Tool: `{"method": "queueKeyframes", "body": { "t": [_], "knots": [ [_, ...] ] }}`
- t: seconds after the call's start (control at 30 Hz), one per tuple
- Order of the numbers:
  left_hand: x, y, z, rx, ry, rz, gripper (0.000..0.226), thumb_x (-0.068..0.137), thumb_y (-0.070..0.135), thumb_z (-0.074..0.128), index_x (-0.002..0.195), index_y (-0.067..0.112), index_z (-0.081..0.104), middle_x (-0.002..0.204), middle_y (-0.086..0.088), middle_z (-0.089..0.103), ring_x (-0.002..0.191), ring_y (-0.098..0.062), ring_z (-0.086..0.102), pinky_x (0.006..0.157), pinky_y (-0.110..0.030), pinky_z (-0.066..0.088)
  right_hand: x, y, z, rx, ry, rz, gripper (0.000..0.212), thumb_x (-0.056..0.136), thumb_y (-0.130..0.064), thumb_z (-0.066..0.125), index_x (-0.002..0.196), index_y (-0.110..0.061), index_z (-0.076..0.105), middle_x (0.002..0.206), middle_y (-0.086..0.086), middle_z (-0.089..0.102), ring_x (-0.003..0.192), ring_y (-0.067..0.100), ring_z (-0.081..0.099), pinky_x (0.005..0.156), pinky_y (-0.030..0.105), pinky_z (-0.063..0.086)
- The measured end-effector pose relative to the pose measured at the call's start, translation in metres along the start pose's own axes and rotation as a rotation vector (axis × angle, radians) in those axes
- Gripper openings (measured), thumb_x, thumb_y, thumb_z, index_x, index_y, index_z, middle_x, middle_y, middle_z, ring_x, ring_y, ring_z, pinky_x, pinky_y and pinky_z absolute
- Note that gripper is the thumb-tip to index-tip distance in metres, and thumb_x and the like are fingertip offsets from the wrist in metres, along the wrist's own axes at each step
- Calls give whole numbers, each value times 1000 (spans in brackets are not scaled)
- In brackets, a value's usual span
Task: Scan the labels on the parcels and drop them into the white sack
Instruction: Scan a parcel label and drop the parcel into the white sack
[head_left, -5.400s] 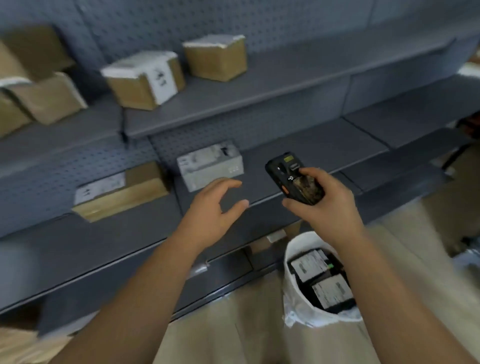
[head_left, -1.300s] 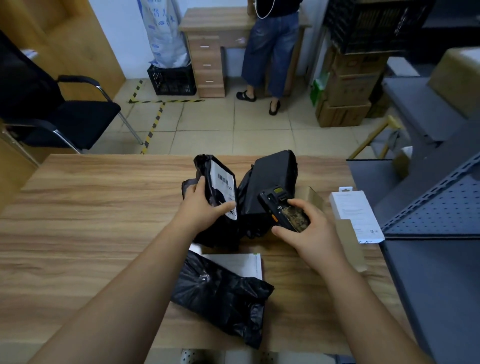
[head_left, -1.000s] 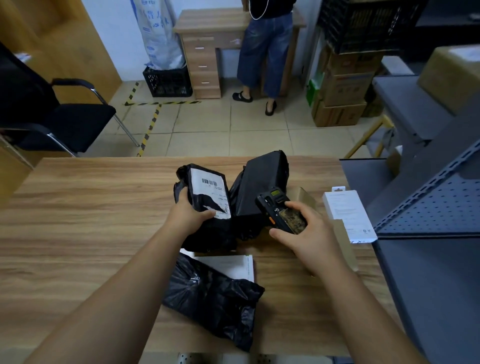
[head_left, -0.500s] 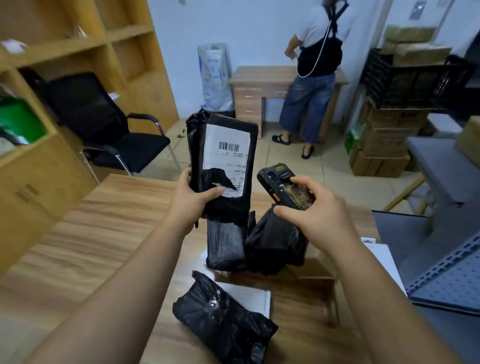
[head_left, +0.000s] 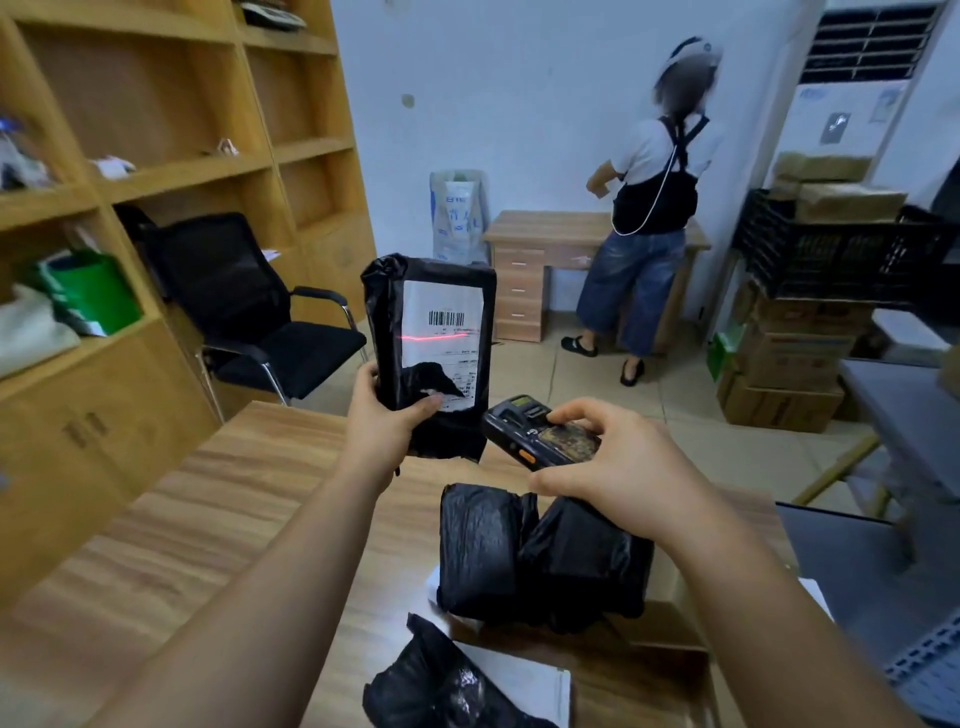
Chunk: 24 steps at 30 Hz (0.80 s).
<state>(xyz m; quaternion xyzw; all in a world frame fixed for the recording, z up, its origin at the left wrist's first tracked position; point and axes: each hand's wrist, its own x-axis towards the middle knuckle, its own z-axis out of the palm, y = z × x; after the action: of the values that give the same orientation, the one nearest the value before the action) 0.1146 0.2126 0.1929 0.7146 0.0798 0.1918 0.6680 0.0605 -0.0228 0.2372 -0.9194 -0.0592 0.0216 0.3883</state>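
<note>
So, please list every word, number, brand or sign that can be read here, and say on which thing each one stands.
No text can be read for certain.
Label on the black parcel held in the left hand: a barcode and small print, too small; a red scan line crosses it.
Scanner in the right hand: screen blurred.
White sack by the wall: blue print, blurred.
Stacked cartons: print, unreadable.

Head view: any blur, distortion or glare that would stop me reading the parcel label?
Head view: wide-angle bending bows the shelves at the left; edges are soft; the parcel in the left hand is fairly sharp, barcode visible, small print unreadable; a red scan line crosses the label below the barcode; no glare on it.
</note>
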Motion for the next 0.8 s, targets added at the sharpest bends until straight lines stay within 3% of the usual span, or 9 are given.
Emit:
{"method": "queueKeyframes", "body": {
  "t": [0.33, 0.57, 0.7, 0.8],
  "knots": [
    [30, -17, -42, -1, -33, -2, 56, 80, 6, 79, 121, 23, 45, 106, 11, 60, 94, 0, 59, 66, -13, 46, 1, -42, 27, 6, 32, 7, 51, 61, -42, 85, 105, -45, 59, 91, -15, 64, 75, 8, 65, 74, 37, 58],
    [61, -21, -97, 37, -77, 10, 52, 82, 10, 76, 120, 26, 44, 103, 15, 59, 91, 3, 56, 69, -18, 45, 3, -89, 67, -9, 56, 23, 54, 62, -43, 86, 110, -44, 60, 93, -19, 61, 77, 6, 65, 76, 38, 58],
    [82, -21, -132, 68, -65, 19, 39, 86, 21, 72, 116, 27, 48, 102, 15, 59, 99, -13, 59, 77, -29, 48, 5, -113, 93, -9, 96, 28, 53, 67, -40, 84, 113, -47, 57, 93, -23, 57, 76, 5, 63, 68, 32, 56],
    [96, -16, -152, 105, -118, 19, 45, 80, 30, 79, 118, 23, 55, 104, 11, 63, 97, -12, 60, 78, -29, 48, 5, -119, 112, 35, 181, 38, 58, 67, -41, 85, 117, -48, 56, 98, -25, 57, 82, 0, 60, 63, 25, 49]
  ]
}}
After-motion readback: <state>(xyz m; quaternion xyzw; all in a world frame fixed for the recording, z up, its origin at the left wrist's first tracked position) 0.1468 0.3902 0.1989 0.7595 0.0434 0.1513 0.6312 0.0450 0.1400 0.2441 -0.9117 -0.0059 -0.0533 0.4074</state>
